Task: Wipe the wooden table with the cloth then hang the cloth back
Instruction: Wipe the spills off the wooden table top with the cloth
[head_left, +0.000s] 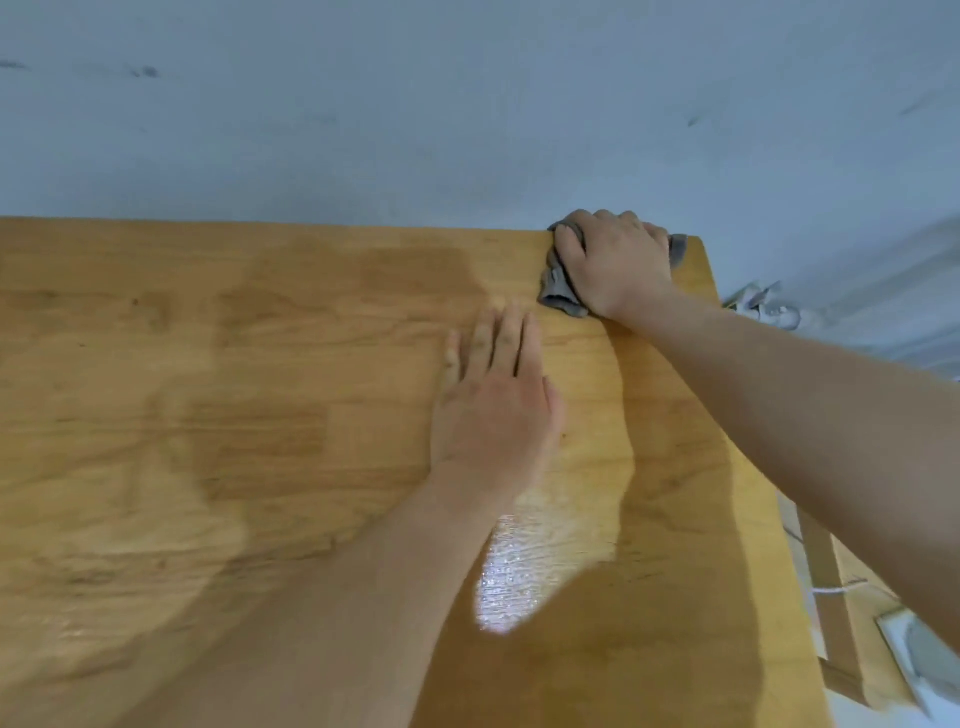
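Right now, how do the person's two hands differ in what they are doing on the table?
The left hand lies flat with straight fingers directly on the wooden table; the right hand has curled fingers bunching a grey cloth. The left hand sits nearer mid-table; the right hand reaches the far right corner. Both are bare and palm down.

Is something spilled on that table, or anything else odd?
A glossy wet patch glistens on the wooden table beside the left forearm. Likely wiping moisture, not a spill: the right hand holds a grey cloth at the far right corner. Nothing looks damaged.
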